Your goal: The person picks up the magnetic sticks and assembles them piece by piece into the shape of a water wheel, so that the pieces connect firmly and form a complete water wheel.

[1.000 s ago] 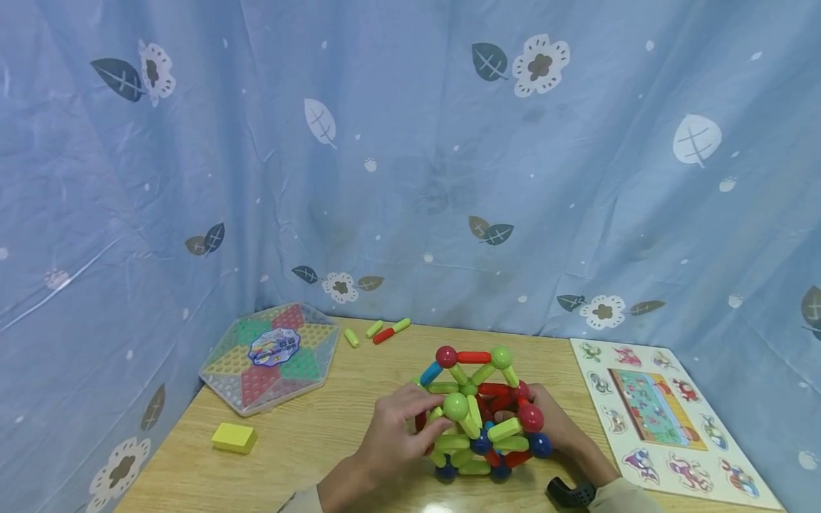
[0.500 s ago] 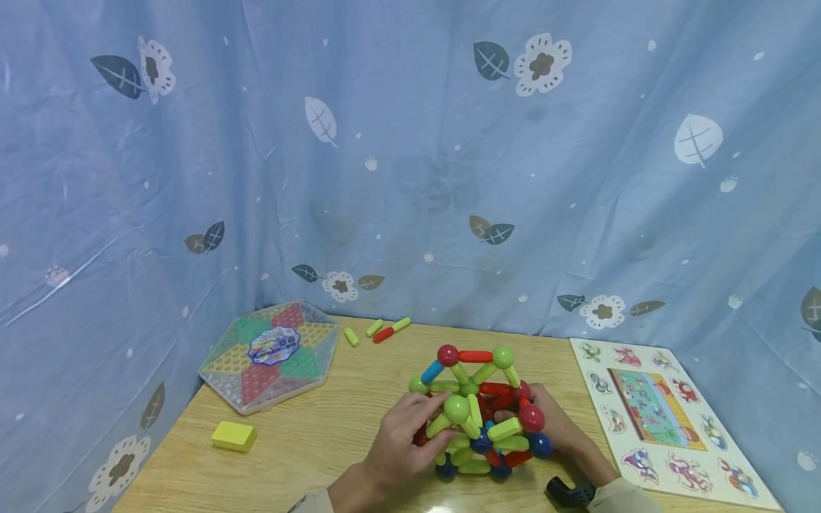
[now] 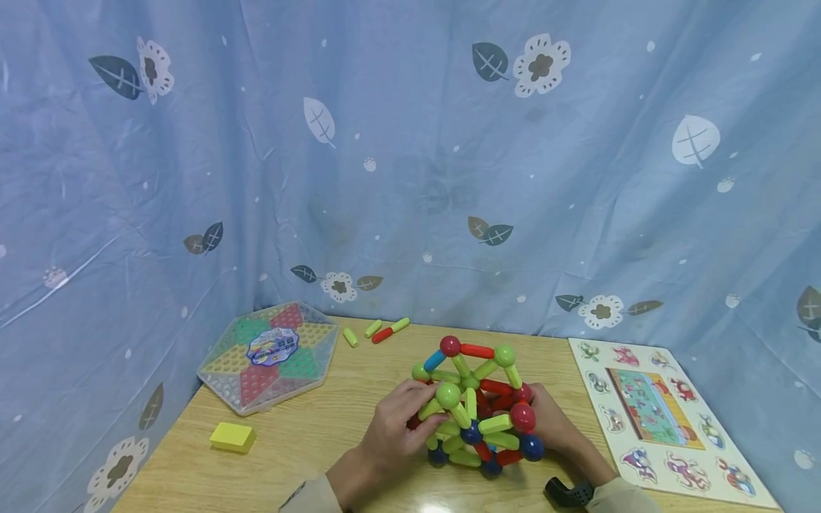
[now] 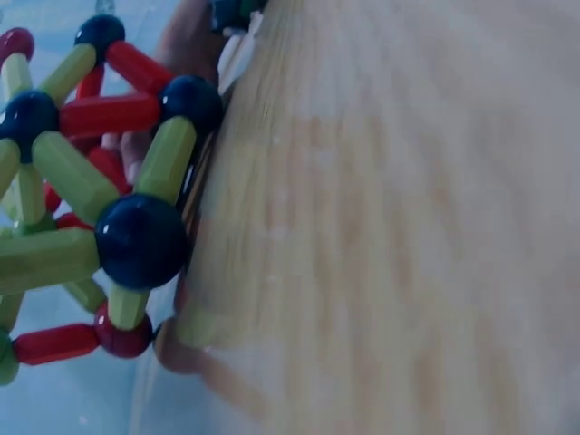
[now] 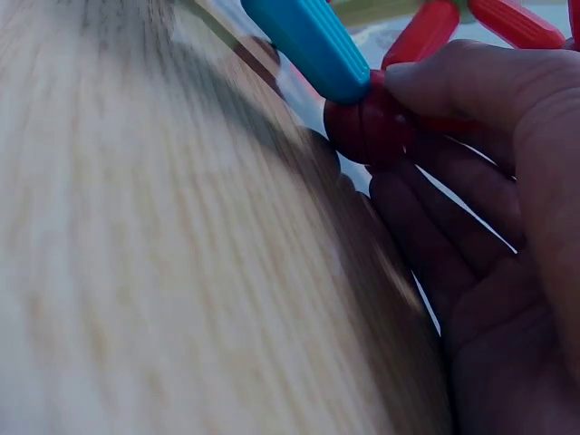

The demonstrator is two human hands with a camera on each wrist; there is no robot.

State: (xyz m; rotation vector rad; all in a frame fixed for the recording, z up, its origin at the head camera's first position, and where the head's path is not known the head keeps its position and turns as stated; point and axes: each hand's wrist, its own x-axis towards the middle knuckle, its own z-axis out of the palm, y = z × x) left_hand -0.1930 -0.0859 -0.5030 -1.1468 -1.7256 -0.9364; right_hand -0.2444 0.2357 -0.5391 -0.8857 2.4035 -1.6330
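Observation:
A ball-and-stick structure of magnetic building rods (image 3: pixel 477 420) stands at the front of the wooden table (image 3: pixel 308 434). Its rods are lime, red and blue; its balls are red, green and dark blue. My left hand (image 3: pixel 398 427) grips its left side, thumb in front, near a green ball (image 3: pixel 448 395). On the far right side my right hand (image 3: pixel 545 420) is partly hidden by the rods. In the right wrist view its thumb and fingers pinch a red ball (image 5: pixel 362 127) joined to a blue rod (image 5: pixel 313 45). Dark blue balls (image 4: pixel 142 241) form the low corners in the left wrist view.
Loose rods (image 3: pixel 382 335), lime and red, lie at the back. A hexagonal Chinese checkers board (image 3: pixel 308 370) sits at the left, with a yellow block (image 3: pixel 233 437) in front of it. A sea-animal puzzle board (image 3: pixel 683 463) lies at the right; a blue curtain (image 3: pixel 410 178) hangs behind.
The structure has tilted slightly, its lower front balls shifting left and the dark blue right corner dipping. My left hand has moved slightly left with it; my right hand has hardly moved.

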